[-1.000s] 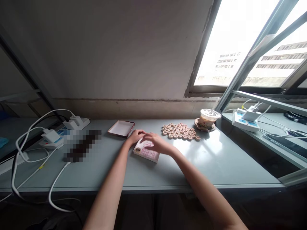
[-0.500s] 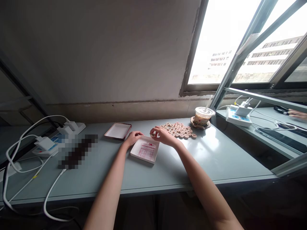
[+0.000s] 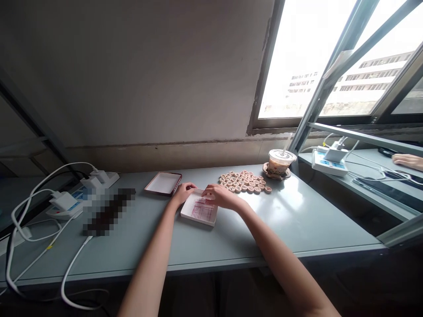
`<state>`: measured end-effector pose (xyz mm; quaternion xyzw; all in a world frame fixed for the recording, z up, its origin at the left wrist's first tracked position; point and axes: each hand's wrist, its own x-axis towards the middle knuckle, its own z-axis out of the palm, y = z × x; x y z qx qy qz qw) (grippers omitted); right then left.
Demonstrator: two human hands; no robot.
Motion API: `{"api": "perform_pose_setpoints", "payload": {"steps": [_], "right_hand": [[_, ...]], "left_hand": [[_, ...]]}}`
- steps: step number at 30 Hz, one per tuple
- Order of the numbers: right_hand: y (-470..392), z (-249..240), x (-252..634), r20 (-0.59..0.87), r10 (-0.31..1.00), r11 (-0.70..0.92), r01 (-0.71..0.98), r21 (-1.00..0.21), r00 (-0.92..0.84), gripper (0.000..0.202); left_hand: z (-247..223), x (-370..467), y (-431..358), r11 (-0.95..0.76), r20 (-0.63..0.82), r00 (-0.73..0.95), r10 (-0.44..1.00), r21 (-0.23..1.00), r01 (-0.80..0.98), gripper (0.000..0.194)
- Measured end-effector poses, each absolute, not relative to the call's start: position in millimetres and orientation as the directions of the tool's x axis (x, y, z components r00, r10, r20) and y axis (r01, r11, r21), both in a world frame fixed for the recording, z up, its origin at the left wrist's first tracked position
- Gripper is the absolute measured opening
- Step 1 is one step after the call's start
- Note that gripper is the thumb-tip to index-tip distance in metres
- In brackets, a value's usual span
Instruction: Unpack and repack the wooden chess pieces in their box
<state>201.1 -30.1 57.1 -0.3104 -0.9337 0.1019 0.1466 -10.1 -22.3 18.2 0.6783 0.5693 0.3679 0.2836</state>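
The left hand (image 3: 183,193), curled, is touching the far-left edge of the white box (image 3: 198,220), left of the wooden pieces (image 3: 244,181); the right hand (image 3: 218,195) is bending narrowly over it, both grips unclear.

looks like a dormitory or shared study room: plain worktop (image 3: 297,220) at six o'clock, power strips (image 3: 325,166) at nine and three, window (image 3: 291,57) at two.

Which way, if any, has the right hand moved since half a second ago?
Yes: right hand moved left and nearer the person, away from the cup, over the open box.
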Motion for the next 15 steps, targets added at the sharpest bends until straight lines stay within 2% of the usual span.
{"api": "perform_pose_setpoints", "payload": {"steps": [2,6,8,10,12,15], "right_hand": [[-36,49,190,0.175,0.584,0.804,0.535,-0.260,-0.793,0.032],[-39,41,183,0.119,0.645,0.756,0.609,-0.239,-0.755,0.047],[-39,43,184,0.070,0.669,0.728,0.634,-0.261,-0.740,0.043],[-38,49,186,0.050,0.682,0.715,0.651,-0.256,-0.729,0.029],[-36,58,190,0.088,0.680,0.723,0.645,-0.249,-0.728,0.014],[-29,74,208,0.204,0.669,0.730,0.582,-0.358,-0.715,0.014]], "left_hand": [[15,-13,-19,-0.193,0.241,0.008,0.971,0.756,0.626,0.018],[12,-15,-17,-0.200,0.293,-0.026,0.956,0.712,0.673,0.016],[13,-15,-18,-0.196,0.291,-0.028,0.956,0.711,0.676,0.015],[13,-15,-19,-0.192,0.289,-0.031,0.957,0.710,0.678,0.015],[13,-15,-19,-0.189,0.289,-0.034,0.957,0.708,0.681,0.015],[13,-17,-18,-0.173,0.286,-0.051,0.957,0.702,0.691,0.014]]}}
